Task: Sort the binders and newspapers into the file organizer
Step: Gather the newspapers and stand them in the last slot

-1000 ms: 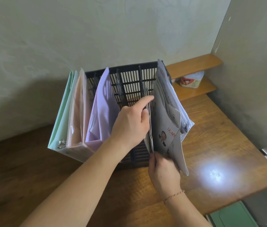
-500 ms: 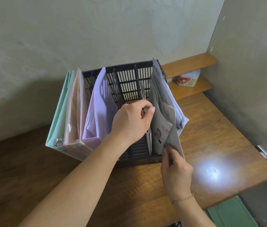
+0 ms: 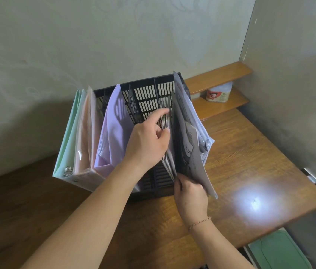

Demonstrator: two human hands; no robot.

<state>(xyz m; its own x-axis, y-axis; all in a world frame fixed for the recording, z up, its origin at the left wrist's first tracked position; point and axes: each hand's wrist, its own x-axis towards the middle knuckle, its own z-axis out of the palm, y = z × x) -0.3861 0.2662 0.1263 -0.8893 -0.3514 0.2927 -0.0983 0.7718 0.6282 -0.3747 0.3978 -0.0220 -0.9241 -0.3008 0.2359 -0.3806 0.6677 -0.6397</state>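
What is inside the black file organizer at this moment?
The file organizer holds a purple binder and grey newspapers on its right; green and peach binders stand at its left end. Both hands cover the lower slots.

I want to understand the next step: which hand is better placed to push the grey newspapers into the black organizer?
Probably the right hand: it already grips the newspapers' lower edge at the file organizer's front. The left hand is holding papers inside the slot.

A black slatted file organizer stands upright. Mint, peach and lilac binders fill its nine o'clock side; grey newspapers lean out at three o'clock.
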